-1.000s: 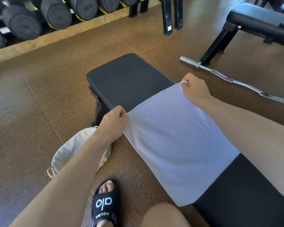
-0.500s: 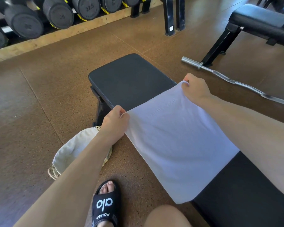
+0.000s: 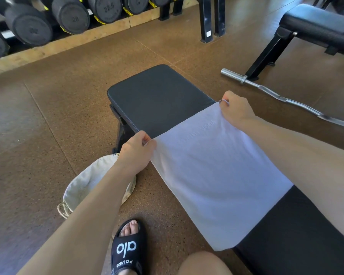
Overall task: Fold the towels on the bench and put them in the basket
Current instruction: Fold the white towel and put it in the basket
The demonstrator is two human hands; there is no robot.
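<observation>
A white towel (image 3: 213,175) lies stretched flat across the black padded bench (image 3: 157,96), its near edge hanging past the bench's left side. My left hand (image 3: 136,153) pinches the towel's far left corner just off the bench edge. My right hand (image 3: 236,110) pinches the far right corner over the bench's right side. The cream fabric-lined basket (image 3: 83,185) sits on the floor left of the bench, partly hidden under my left forearm.
My foot in a black slide sandal (image 3: 127,249) and my knee (image 3: 203,262) are near the bottom. A curl bar (image 3: 286,100) lies on the floor to the right, by a second bench (image 3: 316,26). A dumbbell rack (image 3: 48,20) lines the back wall.
Both hands keep their hold on the towel's far corners. The towel edge has shifted very slightly away along the bench; the view has shifted a little.
</observation>
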